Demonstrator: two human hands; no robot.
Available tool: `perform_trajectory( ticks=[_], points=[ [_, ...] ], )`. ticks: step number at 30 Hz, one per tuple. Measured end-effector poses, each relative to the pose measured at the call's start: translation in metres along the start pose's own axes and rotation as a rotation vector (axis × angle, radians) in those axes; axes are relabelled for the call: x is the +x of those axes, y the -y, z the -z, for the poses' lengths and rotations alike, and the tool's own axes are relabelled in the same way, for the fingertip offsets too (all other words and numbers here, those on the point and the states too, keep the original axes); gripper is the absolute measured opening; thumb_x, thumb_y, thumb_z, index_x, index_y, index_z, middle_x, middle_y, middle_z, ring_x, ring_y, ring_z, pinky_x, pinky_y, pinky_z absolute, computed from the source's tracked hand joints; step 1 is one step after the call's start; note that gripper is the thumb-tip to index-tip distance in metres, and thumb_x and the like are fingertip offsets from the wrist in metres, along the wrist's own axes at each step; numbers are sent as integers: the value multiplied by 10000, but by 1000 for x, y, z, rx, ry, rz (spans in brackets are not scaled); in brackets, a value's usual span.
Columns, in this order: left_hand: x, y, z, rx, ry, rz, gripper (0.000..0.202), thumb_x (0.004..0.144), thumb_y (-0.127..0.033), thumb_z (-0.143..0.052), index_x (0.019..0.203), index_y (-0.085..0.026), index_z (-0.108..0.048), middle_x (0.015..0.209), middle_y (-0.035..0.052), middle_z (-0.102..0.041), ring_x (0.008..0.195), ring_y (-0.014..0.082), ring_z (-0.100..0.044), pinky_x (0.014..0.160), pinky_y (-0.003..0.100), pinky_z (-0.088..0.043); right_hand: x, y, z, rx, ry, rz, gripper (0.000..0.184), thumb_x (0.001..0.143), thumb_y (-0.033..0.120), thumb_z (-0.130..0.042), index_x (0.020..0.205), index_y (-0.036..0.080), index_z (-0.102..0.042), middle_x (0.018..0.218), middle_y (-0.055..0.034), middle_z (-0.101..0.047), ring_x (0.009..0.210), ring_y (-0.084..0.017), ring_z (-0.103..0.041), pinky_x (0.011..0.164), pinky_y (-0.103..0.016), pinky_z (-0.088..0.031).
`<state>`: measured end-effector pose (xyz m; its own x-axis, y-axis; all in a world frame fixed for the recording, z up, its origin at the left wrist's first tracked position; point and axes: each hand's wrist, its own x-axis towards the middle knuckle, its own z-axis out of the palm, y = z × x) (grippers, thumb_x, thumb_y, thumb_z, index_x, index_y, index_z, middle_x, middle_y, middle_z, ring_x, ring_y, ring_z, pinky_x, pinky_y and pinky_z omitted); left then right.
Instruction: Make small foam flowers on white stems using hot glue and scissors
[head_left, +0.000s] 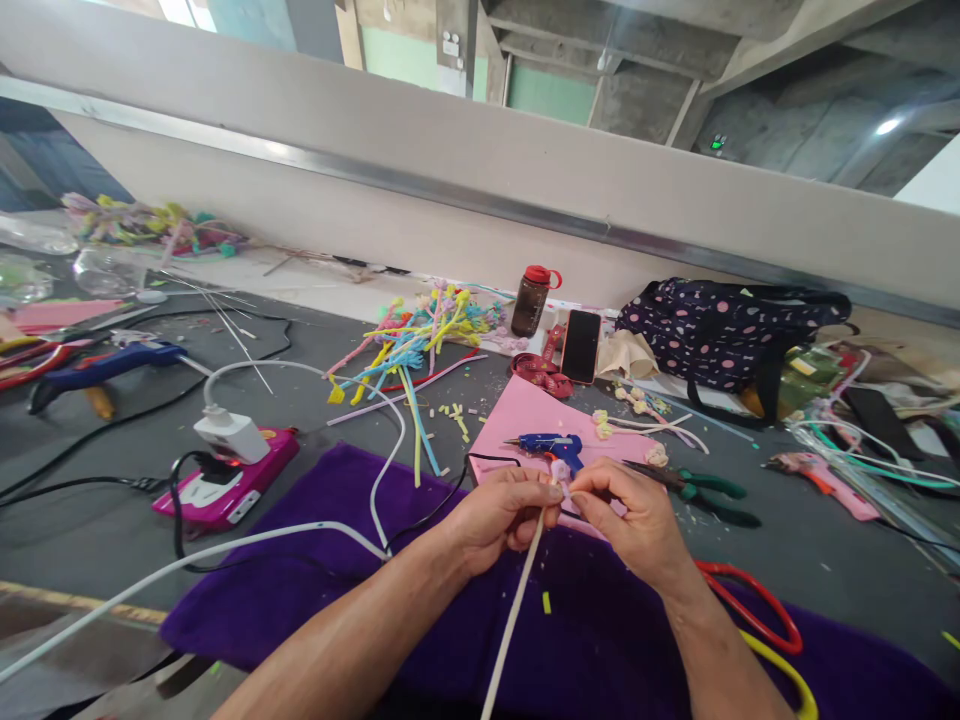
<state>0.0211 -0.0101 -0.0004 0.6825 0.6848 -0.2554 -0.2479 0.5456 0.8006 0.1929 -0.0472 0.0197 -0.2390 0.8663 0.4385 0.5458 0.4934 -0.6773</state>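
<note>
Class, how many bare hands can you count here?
2: the left hand, holding a thin cream rod, and the right hand beside it, at a small fuzzy lilac piece.

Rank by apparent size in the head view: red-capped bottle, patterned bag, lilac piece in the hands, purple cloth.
1. Purple cloth
2. Patterned bag
3. Red-capped bottle
4. Lilac piece, partly covered

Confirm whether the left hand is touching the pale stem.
Touching: in the head view, the left hand pinches the pale stem, which runs downward out of its grip.
</note>
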Motion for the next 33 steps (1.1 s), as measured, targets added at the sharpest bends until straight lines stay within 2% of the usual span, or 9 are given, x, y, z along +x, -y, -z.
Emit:
perform_trajectory(
  ticks=[4, 9, 15, 20, 25, 33],
  points=[
    [0, 0, 1, -33, -5, 10, 139, 691, -249, -620, 656, -130, -557, 518, -28, -525, 308, 9, -300, 320, 163, -124, 0, 0, -1, -23, 8, 12, 87, 839, 221, -539, 795, 193, -609, 693, -7, -589, 622, -134, -542, 573, -240, -421],
    [1, 1, 1, 2, 2, -1, 180, 687, -269, -642, 621, -126, -555, 511, -14, -544, 297, 10, -279, 317, 179, -115, -1, 1, 0, -66, 42, 9, 117, 862, 199, -482, 781, 189, -565, 703, -6, -560, 623, -129, -522, 585, -239, -411],
    [2, -1, 2, 127, 17, 68, 208, 693, -300, -647, 639, -99, -633, 488, 13, -577, 280, 8, -238, 315, 198, -72, 0, 0, 18, -74, 39, 50, 100, 875, 178, -464, 805, 192, -533, 757, -19, -565, 685, -145, -534, 641, -259, -422],
    [1, -3, 1, 230, 10, 154, 215, 674, -308, -646, 683, -97, -683, 419, -9, -535, 265, 13, -222, 304, 193, -68, 2, 0, 29, -91, 90, 94, 129, 879, 199, -475, 779, 199, -556, 800, -43, -598, 774, -176, -565, 708, -299, -446],
    [1, -1, 2, 273, 31, 177, 219, 672, -318, -641, 675, -105, -694, 403, -21, -512, 263, 15, -232, 301, 187, -82, 2, 4, 29, -100, 184, 123, 129, 884, 199, -476, 795, 202, -569, 833, -52, -608, 816, -183, -570, 734, -309, -448],
    [1, -1, 1, 264, 52, 185, 192, 682, -287, -622, 666, -108, -688, 391, -28, -495, 260, 12, -213, 303, 193, -64, 2, 5, 25, -125, 217, 120, 116, 880, 180, -482, 800, 201, -564, 840, -48, -606, 836, -183, -570, 740, -308, -445]
  ],
)
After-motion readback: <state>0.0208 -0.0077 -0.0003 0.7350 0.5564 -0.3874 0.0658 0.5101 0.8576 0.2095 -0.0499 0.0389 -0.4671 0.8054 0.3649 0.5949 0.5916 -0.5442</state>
